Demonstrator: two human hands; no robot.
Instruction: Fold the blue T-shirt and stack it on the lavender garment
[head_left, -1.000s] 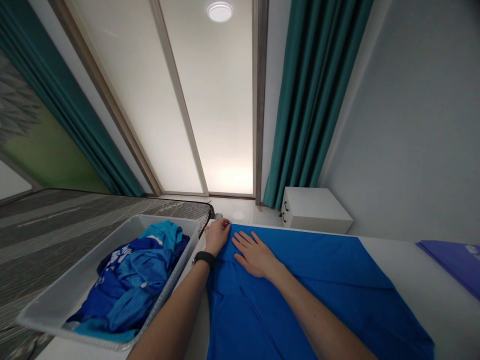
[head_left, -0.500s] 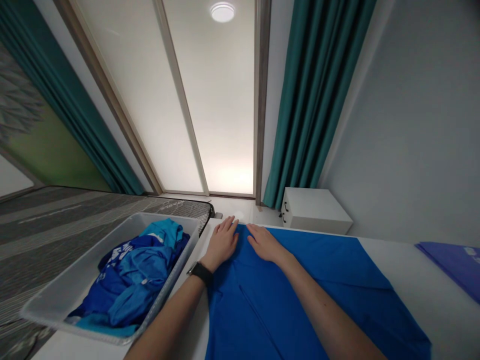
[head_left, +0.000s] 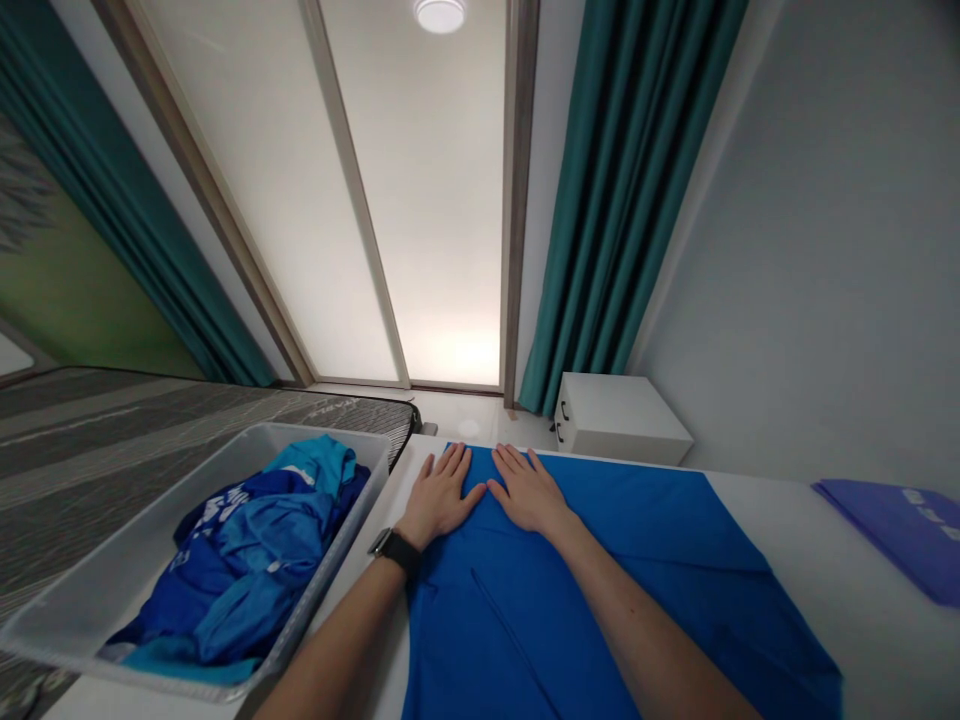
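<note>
At lower centre, my left hand [head_left: 441,502] and right hand [head_left: 529,494] lie flat, gripping nothing, on the blue cloth [head_left: 461,630], which I should smooth evenly outward.

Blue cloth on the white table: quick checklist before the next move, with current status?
1. Left hand flat on the blue cloth: ok.
2. Right hand flat on it, grasping nothing: ok.
3. Cloth free of creases: not ok, some lines and wrinkles show.
4. Bin apart from the cloth: ok, bare white table between.
5. Purple fabric apart from the cloth: ok.
6. Near edge lying straight: cannot tell, out of frame.
</note>
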